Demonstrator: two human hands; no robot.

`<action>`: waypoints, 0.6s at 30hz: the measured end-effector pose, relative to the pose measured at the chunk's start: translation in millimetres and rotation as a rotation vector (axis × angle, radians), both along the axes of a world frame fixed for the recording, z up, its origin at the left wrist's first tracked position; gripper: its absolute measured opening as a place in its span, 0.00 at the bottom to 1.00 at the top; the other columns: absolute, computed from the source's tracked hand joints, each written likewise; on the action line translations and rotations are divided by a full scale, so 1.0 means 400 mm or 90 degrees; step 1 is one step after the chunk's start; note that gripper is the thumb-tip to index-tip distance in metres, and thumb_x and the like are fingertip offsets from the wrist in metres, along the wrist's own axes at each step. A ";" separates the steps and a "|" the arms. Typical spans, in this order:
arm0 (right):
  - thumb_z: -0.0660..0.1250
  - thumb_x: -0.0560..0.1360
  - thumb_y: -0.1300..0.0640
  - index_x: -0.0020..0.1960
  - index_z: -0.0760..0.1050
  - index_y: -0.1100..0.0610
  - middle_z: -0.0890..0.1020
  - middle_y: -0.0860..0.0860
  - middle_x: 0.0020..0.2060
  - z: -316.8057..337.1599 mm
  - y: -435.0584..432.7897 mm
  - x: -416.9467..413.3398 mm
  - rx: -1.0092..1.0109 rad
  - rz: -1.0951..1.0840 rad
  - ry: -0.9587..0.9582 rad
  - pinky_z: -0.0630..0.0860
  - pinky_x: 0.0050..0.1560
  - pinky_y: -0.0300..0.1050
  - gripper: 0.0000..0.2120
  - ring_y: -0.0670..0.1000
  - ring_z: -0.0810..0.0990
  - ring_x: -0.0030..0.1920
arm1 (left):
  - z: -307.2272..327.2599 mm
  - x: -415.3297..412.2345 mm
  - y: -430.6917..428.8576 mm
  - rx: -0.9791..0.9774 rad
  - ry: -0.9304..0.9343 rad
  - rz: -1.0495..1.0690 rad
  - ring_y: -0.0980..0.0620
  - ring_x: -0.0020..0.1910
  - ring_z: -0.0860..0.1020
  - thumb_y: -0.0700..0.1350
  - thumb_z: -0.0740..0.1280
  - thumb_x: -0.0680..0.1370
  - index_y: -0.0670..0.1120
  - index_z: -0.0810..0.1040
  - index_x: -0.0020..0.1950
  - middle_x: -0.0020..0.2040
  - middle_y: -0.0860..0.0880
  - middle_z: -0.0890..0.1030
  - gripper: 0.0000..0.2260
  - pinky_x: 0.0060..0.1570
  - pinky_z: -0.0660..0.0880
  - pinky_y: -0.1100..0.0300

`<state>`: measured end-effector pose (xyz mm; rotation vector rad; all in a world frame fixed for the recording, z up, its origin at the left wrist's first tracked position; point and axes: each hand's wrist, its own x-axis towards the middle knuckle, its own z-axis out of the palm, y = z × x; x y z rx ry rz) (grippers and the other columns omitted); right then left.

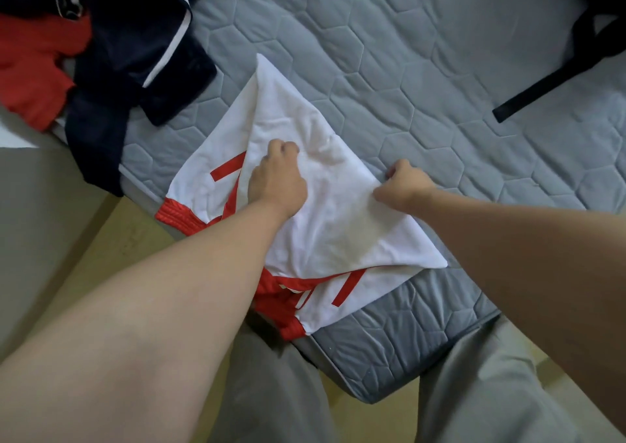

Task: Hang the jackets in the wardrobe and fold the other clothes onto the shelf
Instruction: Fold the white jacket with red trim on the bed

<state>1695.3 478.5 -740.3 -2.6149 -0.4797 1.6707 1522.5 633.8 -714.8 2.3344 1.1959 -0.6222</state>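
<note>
Gripping the white jersey (325,226) on the mattress (423,70), I am clutching its middle with my left hand (277,178); my right hand (404,185) is pinching its side edge.

Both hands (277,178) (403,185) grip white shirt (325,226) on mattress (440,70).

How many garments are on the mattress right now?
3: the white shirt at centre, the navy garment at upper left, the red garment at far left. That pile may hide more.
</note>
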 end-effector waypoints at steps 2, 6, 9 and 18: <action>0.67 0.70 0.48 0.65 0.69 0.54 0.77 0.56 0.59 0.010 0.064 0.013 0.035 0.027 -0.011 0.77 0.59 0.54 0.25 0.60 0.77 0.57 | 0.004 -0.027 0.032 0.028 -0.015 0.089 0.39 0.56 0.77 0.38 0.63 0.75 0.44 0.68 0.69 0.69 0.44 0.65 0.21 0.49 0.72 0.50; 0.67 0.74 0.48 0.67 0.69 0.56 0.76 0.57 0.61 0.027 0.250 0.024 0.115 0.072 -0.055 0.76 0.57 0.51 0.24 0.60 0.77 0.59 | 0.006 -0.103 0.106 0.090 -0.034 0.230 0.39 0.53 0.78 0.39 0.65 0.75 0.45 0.68 0.67 0.69 0.45 0.65 0.20 0.44 0.66 0.54; 0.65 0.77 0.47 0.68 0.70 0.58 0.77 0.58 0.63 0.041 0.402 0.017 0.194 0.095 -0.104 0.75 0.60 0.52 0.23 0.61 0.76 0.62 | -0.002 -0.178 0.170 0.119 -0.006 0.317 0.37 0.55 0.78 0.41 0.67 0.76 0.45 0.68 0.69 0.70 0.44 0.66 0.22 0.45 0.67 0.52; 0.64 0.77 0.55 0.57 0.77 0.61 0.80 0.56 0.43 0.059 0.672 -0.068 0.167 0.143 -0.067 0.82 0.36 0.48 0.13 0.57 0.82 0.35 | -0.048 -0.400 0.314 0.003 0.173 0.386 0.37 0.64 0.76 0.42 0.68 0.74 0.42 0.71 0.68 0.67 0.39 0.75 0.22 0.60 0.74 0.50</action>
